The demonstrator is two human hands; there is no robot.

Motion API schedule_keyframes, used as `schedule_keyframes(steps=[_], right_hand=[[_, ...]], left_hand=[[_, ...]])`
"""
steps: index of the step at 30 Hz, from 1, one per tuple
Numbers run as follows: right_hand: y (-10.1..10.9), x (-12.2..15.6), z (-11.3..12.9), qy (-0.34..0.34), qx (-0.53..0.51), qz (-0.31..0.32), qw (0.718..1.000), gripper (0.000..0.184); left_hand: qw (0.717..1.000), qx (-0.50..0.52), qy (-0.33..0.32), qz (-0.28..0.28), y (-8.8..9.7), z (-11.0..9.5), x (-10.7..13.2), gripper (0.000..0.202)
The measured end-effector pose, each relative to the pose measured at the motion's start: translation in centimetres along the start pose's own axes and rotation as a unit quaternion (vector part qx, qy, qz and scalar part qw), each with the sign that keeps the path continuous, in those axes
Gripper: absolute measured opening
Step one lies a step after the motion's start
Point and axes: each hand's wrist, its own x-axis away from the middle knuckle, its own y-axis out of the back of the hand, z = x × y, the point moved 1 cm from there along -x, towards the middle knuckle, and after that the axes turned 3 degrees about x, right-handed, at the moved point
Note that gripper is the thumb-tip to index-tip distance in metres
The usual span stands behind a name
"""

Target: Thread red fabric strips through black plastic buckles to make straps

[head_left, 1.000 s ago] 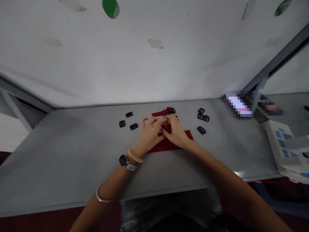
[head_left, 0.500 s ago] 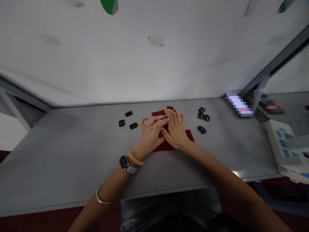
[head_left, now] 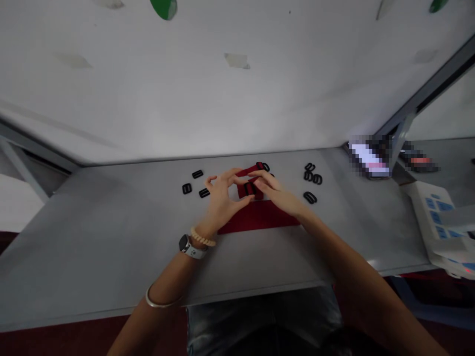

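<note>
red strap [head_left: 258, 216], where is it?

on the grey table [head_left: 111, 237] right in front of me. its wide end lies flat nearest my body, the middle is bunched up under my hands, and a narrow end runs away from me.

and your hands?

my left hand [head_left: 221, 200] is half open, its thumb [head_left: 248, 197] pressing on the bunched red, the other fingers curved in the air. my right hand [head_left: 276, 190] lies across the bunch, its fingers [head_left: 261, 183] together on the strap, not clenched. i can't tell whether either hand truly grips.

how far along is it?

one black buckle [head_left: 262, 166] sits at the strap's far end. three black sliders [head_left: 187, 188] lie loose to the left, four black rings [head_left: 316, 179] to the right, well apart from my hands.
</note>
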Motion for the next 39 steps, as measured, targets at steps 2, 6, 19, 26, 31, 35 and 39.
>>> schedule_keyframes(steps=[2,6,19,26,31,35,39], right_hand=[[0.9,-0.2,-0.4,-0.008,-0.024,0.010,1.000,0.029],[2.6,-0.4,-1.2,-0.051,0.012,0.024,0.998,0.023],[5.4,-0.4,-2.8,-0.047,0.280,0.036,0.958,0.019],[5.6,-0.6,-3.3,-0.059,0.211,0.018,0.975,0.010],[9.7,0.7,-2.5,-0.097,0.301,0.023,0.948,0.017],[11.9,3.4,-1.5,-0.122,0.342,0.096,0.927,0.020],[10.0,5.7,-1.5,-0.150,0.432,0.059,0.887,0.025]], left_hand=[[1.000,0.008,0.024,0.003,0.7,0.5,-0.4,0.068],[0.998,-0.031,0.025,0.056,1.7,2.1,-1.0,0.044],[0.991,-0.075,0.037,0.104,3.4,4.5,-1.5,0.028],[0.987,-0.024,0.026,0.157,2.8,5.7,-1.6,0.028],[0.977,-0.015,0.052,0.207,2.3,6.7,-1.3,0.040],[0.974,-0.014,0.045,0.222,2.4,7.5,-1.3,0.044],[0.969,-0.037,0.028,0.241,2.5,7.7,-1.2,0.027]])
